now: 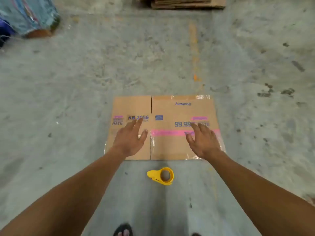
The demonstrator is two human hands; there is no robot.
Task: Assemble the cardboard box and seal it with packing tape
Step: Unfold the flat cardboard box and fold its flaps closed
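Note:
A flattened brown cardboard box [172, 109] lies on the concrete floor in front of me, printed with blue text and a pink stripe, with old clear tape at its edges. My left hand [130, 139] hovers over its left panel, fingers spread, holding nothing. My right hand [203, 140] is over the right panel near the pink stripe, also open and empty. Whether either hand touches the cardboard I cannot tell. A yellow tape dispenser [161, 175] lies on the floor just in front of the box's near edge, between my forearms.
A stack of flattened cardboard [184, 2] lies at the far top. A plastic-wrapped bundle [29, 16] sits at the top left. My sandalled foot [123, 230] shows at the bottom edge. An orange paint streak [194, 48] marks the floor beyond the box.

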